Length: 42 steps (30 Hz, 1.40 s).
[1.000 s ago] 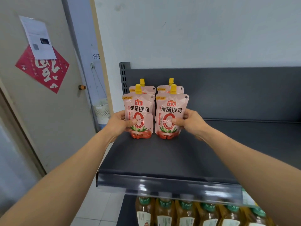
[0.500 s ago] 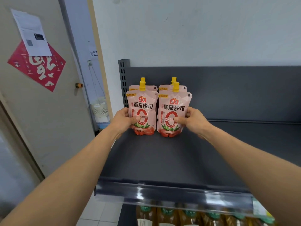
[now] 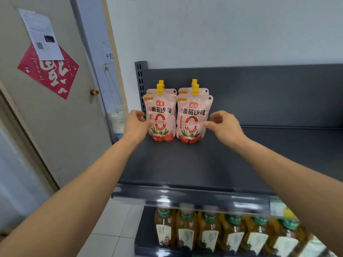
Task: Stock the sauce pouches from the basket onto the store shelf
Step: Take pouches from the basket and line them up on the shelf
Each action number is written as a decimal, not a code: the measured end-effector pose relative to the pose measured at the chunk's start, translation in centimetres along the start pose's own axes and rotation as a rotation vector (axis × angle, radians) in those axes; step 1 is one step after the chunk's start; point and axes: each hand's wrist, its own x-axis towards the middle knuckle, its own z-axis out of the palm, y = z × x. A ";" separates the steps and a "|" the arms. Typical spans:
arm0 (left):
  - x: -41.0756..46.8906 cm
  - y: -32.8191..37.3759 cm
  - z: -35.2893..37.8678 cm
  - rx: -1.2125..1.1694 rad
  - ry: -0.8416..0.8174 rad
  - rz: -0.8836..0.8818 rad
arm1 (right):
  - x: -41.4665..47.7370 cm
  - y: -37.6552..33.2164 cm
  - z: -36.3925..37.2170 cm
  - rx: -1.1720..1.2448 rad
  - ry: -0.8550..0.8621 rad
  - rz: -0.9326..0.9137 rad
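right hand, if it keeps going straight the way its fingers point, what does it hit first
The right hand points left, so it would likely meet the right front tomato sauce pouch first; its fingertips look almost on the pouch edge.

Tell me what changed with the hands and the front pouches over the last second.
Both hands let go: the left hand and right hand have opened and drawn slightly outward, fingers barely at the pouch edges. The front left pouch and front right pouch stay upright on the shelf, two more behind.

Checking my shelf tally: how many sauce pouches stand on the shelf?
4. Front left pouch and front right pouch stand side by side; back left pouch and back right pouch stand right behind them. More could hide behind.
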 end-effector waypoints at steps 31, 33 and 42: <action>-40.0 -14.6 17.5 0.675 -1.031 -0.188 | -33.2 29.6 -10.7 -0.546 -0.926 0.236; -40.4 -16.6 17.8 0.699 -1.025 -0.202 | -33.6 31.0 -9.3 -0.526 -0.935 0.261; -43.3 -26.6 20.3 0.779 -0.982 -0.347 | -34.4 37.3 -1.0 -0.522 -0.990 0.293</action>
